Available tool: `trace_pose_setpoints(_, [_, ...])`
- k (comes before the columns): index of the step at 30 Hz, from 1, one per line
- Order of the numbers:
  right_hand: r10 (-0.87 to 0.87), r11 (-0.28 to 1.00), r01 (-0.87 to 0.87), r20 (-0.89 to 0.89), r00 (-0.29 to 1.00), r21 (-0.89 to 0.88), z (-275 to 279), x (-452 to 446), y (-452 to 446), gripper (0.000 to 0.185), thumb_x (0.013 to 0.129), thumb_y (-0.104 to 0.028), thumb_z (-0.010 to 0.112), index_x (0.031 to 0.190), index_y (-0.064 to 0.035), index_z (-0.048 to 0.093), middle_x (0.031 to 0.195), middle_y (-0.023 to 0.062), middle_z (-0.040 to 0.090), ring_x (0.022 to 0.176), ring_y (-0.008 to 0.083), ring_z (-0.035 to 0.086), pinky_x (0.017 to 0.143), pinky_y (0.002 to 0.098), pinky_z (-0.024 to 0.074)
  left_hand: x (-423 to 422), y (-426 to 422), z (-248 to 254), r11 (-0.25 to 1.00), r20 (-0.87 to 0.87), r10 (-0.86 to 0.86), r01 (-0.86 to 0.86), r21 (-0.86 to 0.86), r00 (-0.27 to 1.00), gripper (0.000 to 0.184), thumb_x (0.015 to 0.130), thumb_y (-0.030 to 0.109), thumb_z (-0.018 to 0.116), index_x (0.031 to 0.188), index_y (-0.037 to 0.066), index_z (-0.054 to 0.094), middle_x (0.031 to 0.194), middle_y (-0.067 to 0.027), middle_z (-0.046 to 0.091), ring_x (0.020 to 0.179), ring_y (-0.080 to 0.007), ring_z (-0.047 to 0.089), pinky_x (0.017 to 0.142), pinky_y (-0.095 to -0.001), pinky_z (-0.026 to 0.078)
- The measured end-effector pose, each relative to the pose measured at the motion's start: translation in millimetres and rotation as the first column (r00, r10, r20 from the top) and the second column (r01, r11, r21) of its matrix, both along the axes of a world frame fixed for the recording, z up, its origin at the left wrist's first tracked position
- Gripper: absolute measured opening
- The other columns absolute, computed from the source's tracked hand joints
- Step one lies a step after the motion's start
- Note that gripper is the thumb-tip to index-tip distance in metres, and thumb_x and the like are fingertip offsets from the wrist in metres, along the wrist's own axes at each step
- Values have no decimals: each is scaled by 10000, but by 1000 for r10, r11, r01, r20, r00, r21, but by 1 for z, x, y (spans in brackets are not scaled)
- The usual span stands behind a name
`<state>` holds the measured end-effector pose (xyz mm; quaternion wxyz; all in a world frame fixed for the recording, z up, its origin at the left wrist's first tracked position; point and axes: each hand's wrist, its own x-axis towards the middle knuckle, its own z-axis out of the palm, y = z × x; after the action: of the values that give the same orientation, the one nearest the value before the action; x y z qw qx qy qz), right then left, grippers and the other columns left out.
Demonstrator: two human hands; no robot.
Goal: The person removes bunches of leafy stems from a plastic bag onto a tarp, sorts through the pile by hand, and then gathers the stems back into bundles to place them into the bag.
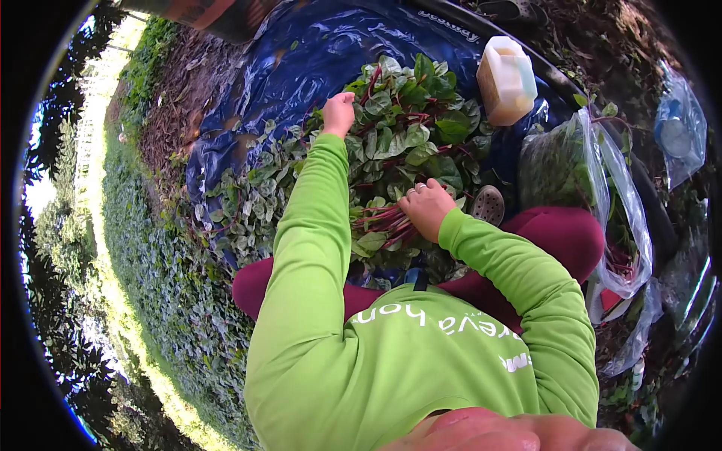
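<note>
Our right hand (427,209) is clamped on the red-stemmed bunch (380,224), near side of the leaf pile (402,139). Left hand (338,114) apart, pile's left edge; can't tell its grip. Likely bunching stems; next move needs steady right hold.

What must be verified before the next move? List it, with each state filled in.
1. Right hand on the red stems: ok, fingers curled over the bundle.
2. Left hand gripping a stem: cannot tell; its fingers are curled beside the leaf pile.
3. Bundle tied: cannot tell, the right hand covers part of it.
4. Leaves left within reach: ok, the pile lies between and beyond the hands.
5. Jug clear of both hands: ok, it stands apart on the right.
</note>
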<state>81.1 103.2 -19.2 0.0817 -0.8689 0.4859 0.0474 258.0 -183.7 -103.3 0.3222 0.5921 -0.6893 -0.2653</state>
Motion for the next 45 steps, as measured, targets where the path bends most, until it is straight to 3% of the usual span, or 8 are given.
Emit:
trace_pose_setpoints(8, [9, 1000, -9, 6, 1000, 19, 3, -2, -3, 197, 838, -190, 645, 1020, -119, 666, 1009, 51, 691, 1021, 218, 641, 904, 369, 430, -10, -21, 5, 889, 272, -344, 219, 403, 898, 319, 788, 244, 750, 1088, 136, 769, 1036, -154, 744, 984, -316, 707, 872, -398, 540])
trace_pose_setpoints(18, [53, 997, -50, 42, 998, -53, 3, 2, 5, 192, 820, -179, 653, 1002, -118, 664, 995, 51, 688, 1029, 216, 630, 903, 367, 420, 24, 69, 80, 972, 408, -69, 153, -179, 911, 253, 836, 160, 673, 1062, 200, 778, 1013, -191, 686, 907, -368, 660, 789, -452, 548])
trace_pose_setpoints(22, [81, 994, -77, 46, 996, -82, -1, 4, 9, 199, 815, -181, 653, 1004, -117, 664, 989, 52, 688, 1024, 216, 631, 893, 366, 423, 35, 71, 90, 928, -435, 109, 66, 368, 894, 343, 857, 124, 646, 1176, 43, 742, 968, -70, 745, 836, -181, 661, 764, -335, 526])
trace_pose_setpoints(26, [85, 991, -82, 28, 996, -103, -4, 6, 10, 199, 812, -189, 652, 996, -113, 660, 981, 54, 689, 1006, 218, 636, 878, 366, 428, 41, 82, 61, 894, -423, -66, 242, 377, 904, 354, 855, 64, 685, 1198, -15, 716, 1050, -40, 731, 828, -135, 610, 814, -307, 505])
trace_pose_setpoints(32, [110, 985, -101, 57, 992, -142, 3, 3, 11, 171, 820, -185, 630, 971, -109, 655, 964, 42, 692, 998, 217, 638, 871, 363, 430, 48, 86, 98, 948, 46, -26, 39, -314, 999, 231, 850, 82, 711, 1064, -4, 728, 1008, -171, 691, 847, -336, 664, 782, -417, 524])
trace_pose_setpoints(42, [95, 969, -68, 103, 990, -238, -1, 6, 13, 200, 843, -198, 606, 1011, -95, 640, 952, 42, 689, 983, 216, 640, 862, 362, 430, 19, 222, 12, 832, -309, -265, 379, 406, 913, 214, 856, 200, 682, 956, 20, 740, 957, -168, 742, 936, -335, 690, 847, -380, 531])
trace_pose_setpoints(44, [74, 948, -22, 153, 985, -317, -4, 5, 13, 245, 864, -187, 586, 1080, -78, 622, 968, 49, 671, 953, 219, 639, 841, 364, 440, 36, 232, -5, 866, -47, -487, 489, 104, 872, 353, 969, 296, 572, 984, -24, 720, 964, -182, 734, 957, -319, 679, 902, -350, 501])
trace_pose_setpoints(45, [60, 973, -29, 129, 990, -228, -7, 5, 13, 318, 857, -189, 602, 1150, -67, 624, 1017, 59, 665, 1000, 227, 630, 857, 377, 443, 45, 235, -71, 818, -466, -219, 422, 392, 857, 463, 1008, 373, 505, 987, -43, 708, 966, -198, 723, 961, -325, 666, 908, -359, 486])
